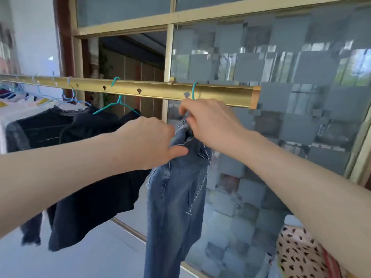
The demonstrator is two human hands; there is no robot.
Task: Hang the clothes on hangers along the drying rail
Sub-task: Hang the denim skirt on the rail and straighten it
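Observation:
Blue jeans (174,197) with a thin metal chain hang below the gold drying rail (152,90), near its right end. A teal hanger's hook (194,89) sits over the rail just above them; the rest of that hanger is hidden behind my hands. My left hand (148,143) grips the jeans' waistband from the left, thumb pressed on the denim. My right hand (208,123) pinches the top of the waistband right under the hook. Another teal hanger (118,103) carries a dark garment (92,177) to the left.
More clothes on light blue hangers (70,97) fill the rail's left part. A framed window (281,97) stands close behind the rail. A leopard-print cloth (301,253) lies at the lower right. Pale floor lies below.

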